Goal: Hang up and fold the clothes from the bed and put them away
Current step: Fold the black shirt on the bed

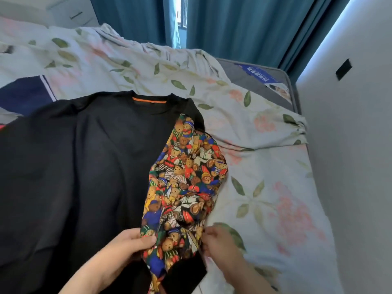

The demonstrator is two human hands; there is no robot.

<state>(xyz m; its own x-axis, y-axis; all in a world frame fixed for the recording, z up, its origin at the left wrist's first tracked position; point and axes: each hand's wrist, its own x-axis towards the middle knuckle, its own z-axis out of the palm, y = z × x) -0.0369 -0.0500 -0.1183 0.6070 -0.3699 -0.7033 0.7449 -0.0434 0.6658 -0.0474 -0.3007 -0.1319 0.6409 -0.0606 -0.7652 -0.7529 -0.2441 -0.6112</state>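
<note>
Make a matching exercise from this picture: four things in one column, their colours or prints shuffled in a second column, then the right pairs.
Things
1. shirt
2. patterned cloth
3. curtains
4. bedspread

Colours or prints
a. teal blue
b. black, with an orange strip inside the collar
c. pale, with green leaves and pink flowers
d. teddy bears in many colours

Pairs: 1-b, 2-d, 3-a, 4-c
</note>
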